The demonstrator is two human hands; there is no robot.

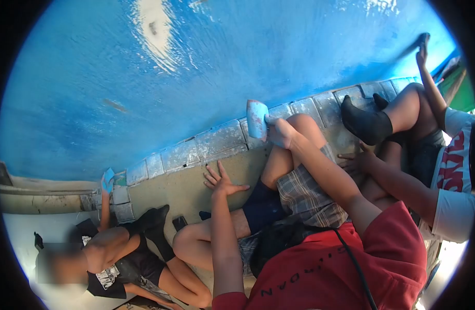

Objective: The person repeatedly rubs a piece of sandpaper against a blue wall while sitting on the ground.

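My right hand (280, 133) is closed round the handle of a wide scraper (257, 119), its flat blade smeared with light blue. The scraper is raised in front of my bent knee, near the row of grey blocks (219, 140) along the foot of a glossy blue surface (211, 88). I cannot tell whether the blade touches anything. My left hand (221, 182) lies with fingers spread on the grey-brown floor (167, 194), holding nothing.
To the left, a seated person (129, 253) holds a light blue piece (108, 180) against the surface's edge. Close on my right, another person (454, 165) reaches a dark tool (423, 39) to the blue surface. A small dark object (179, 223) lies on the floor.
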